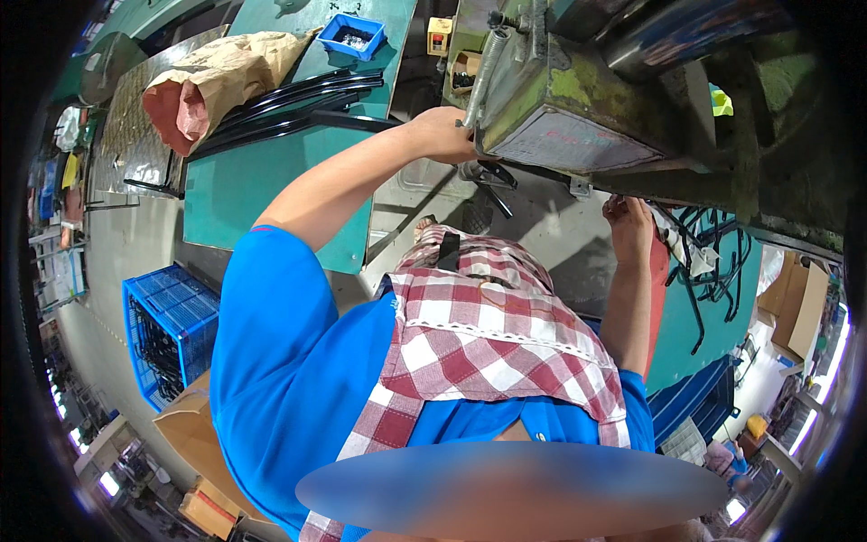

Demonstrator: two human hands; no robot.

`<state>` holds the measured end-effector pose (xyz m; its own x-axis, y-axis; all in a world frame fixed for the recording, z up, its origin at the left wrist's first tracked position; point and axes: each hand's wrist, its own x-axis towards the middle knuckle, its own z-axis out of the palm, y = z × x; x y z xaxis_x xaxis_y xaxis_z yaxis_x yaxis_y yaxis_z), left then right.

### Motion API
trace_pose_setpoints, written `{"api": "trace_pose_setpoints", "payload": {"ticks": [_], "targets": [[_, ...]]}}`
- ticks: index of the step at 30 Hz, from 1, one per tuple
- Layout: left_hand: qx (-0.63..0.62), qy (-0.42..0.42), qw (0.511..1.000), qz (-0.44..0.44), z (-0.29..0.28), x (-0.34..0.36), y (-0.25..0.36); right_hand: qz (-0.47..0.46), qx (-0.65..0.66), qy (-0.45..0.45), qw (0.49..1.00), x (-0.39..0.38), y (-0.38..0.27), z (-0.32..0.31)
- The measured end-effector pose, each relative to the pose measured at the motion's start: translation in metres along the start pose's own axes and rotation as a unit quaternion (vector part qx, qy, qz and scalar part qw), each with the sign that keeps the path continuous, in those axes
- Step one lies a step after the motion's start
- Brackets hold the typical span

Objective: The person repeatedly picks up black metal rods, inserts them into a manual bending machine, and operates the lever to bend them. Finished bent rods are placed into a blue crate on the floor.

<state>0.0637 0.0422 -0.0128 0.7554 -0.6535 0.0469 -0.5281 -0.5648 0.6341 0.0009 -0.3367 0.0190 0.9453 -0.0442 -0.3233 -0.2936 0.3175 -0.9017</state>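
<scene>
My left hand (442,134) is curled in against the near left side of a worn green machine (564,113), beside an upright coil spring (485,77). Its fingertips are hidden there, so what they grip does not show. My right hand (627,215) is raised at the machine's lower edge, fingers bent together; whatever is in them is too small or covered to name. Between the hands, a short black lever-like part (497,176) hangs below the machine. Close to my left forearm, several long black metal tubes (307,99) lie on a green table (271,194).
A brown paper sack (226,77) and a small blue tray (352,36) of small parts share the left table. On the right-hand green table (700,316) lie bent black rods (718,257). A blue crate (172,334) and cardboard box (203,420) stand at lower left.
</scene>
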Motion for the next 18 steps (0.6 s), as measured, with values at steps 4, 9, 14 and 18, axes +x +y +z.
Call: {"api": "trace_pose_setpoints", "payload": {"ticks": [4, 9, 14, 18], "targets": [[-0.043, -0.173, 0.970, -0.164, -0.007, 0.002, 0.019, 0.020, 0.013, 0.015, 1.000, -0.005, 0.002, 0.000], [-0.085, -0.189, 0.959, -0.191, -0.003, -0.003, 0.009, -0.005, 0.003, 0.010, 1.000, -0.012, 0.004, 0.011], [-0.203, -0.159, 0.957, -0.129, -0.036, -0.019, 0.013, -0.031, 0.016, -0.004, 0.999, -0.005, 0.002, 0.018], [-0.137, -0.131, 0.978, -0.090, -0.022, -0.016, 0.007, -0.030, 0.008, -0.032, 0.999, 0.003, 0.005, 0.019]]}}
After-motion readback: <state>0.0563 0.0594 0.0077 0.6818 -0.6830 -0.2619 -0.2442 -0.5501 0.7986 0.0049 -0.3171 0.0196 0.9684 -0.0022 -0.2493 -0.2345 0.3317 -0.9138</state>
